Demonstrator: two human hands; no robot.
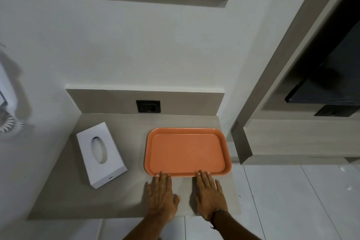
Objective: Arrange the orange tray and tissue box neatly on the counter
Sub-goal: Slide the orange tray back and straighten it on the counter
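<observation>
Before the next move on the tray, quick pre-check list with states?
1. Both hands on the tray: ok. Left hand and right hand lie flat, fingertips at the near rim of the orange tray.
2. Tray empty: ok, nothing lies in it.
3. Tray fully on the counter: ok, though its right edge sits close to the counter's right end.
4. Tray square to the back wall: ok, roughly parallel.
5. Tissue box aligned: not ok, it sits angled, apart from the tray on the left.
6. Rim actually gripped: cannot tell, fingers look only laid against it.
</observation>
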